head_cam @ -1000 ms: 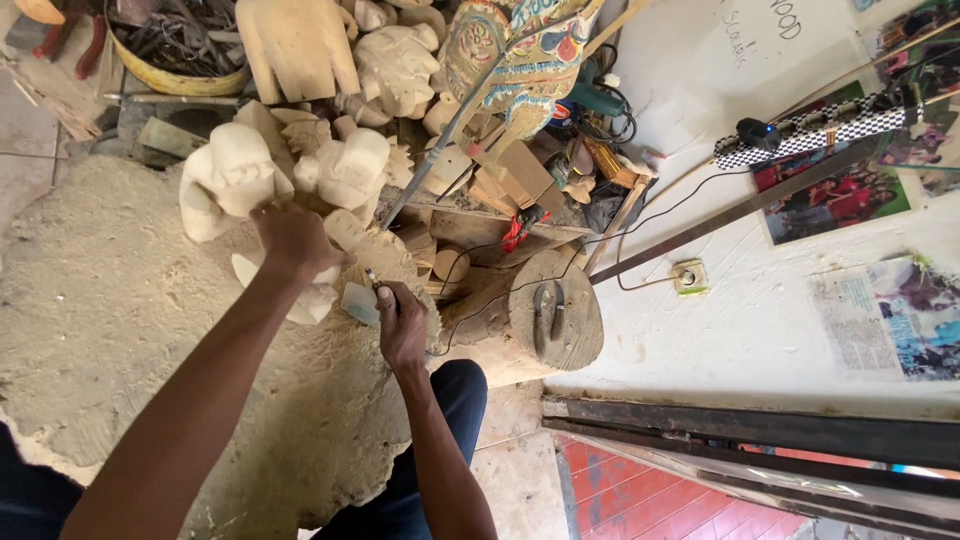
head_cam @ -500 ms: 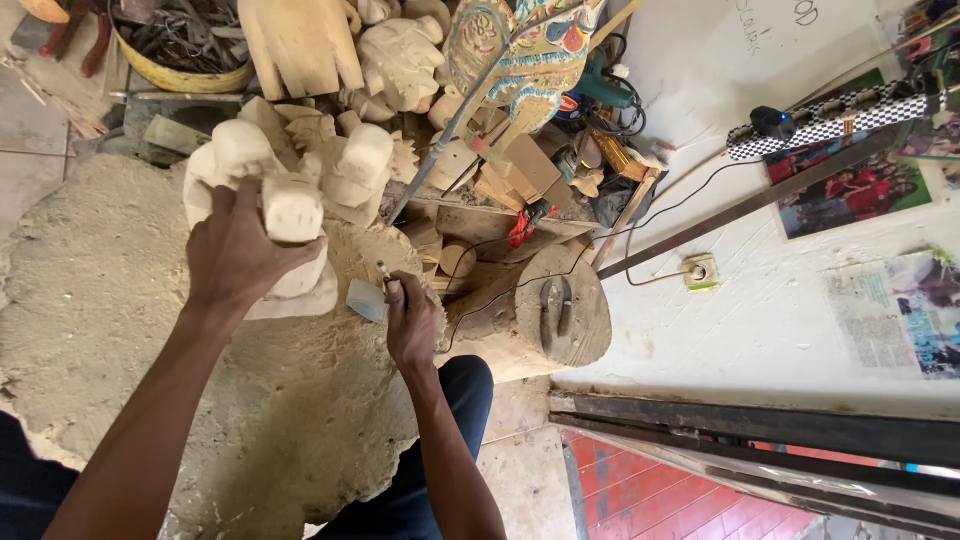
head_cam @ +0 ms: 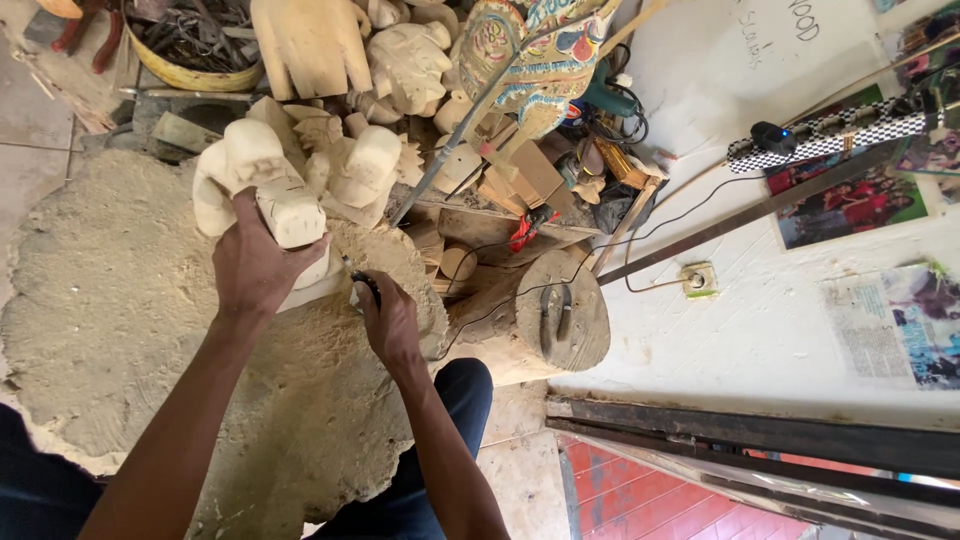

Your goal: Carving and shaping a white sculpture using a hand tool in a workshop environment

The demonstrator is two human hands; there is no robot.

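My left hand point(head_cam: 255, 262) grips a pale unfinished wooden figure point(head_cam: 262, 195) that stands on a large rough stump point(head_cam: 130, 330) covered in sawdust. My right hand point(head_cam: 388, 320) is closed around a small carving tool with a dark handle point(head_cam: 362, 289), its tip against the lower right side of the figure. Both forearms reach up from the bottom of the view.
More pale carvings point(head_cam: 400, 60) and a painted carved piece point(head_cam: 530, 60) crowd the top. A yellow bowl of tools point(head_cam: 190, 45) sits top left. A round wooden block point(head_cam: 562, 315), wood scraps, cables, a power strip point(head_cam: 830, 135) and leaning metal bars point(head_cam: 760, 435) lie right.
My left hand shifted its hold on the figure, which now stands more upright. My right hand stayed beside it with the tool, nudging slightly toward the figure's base.
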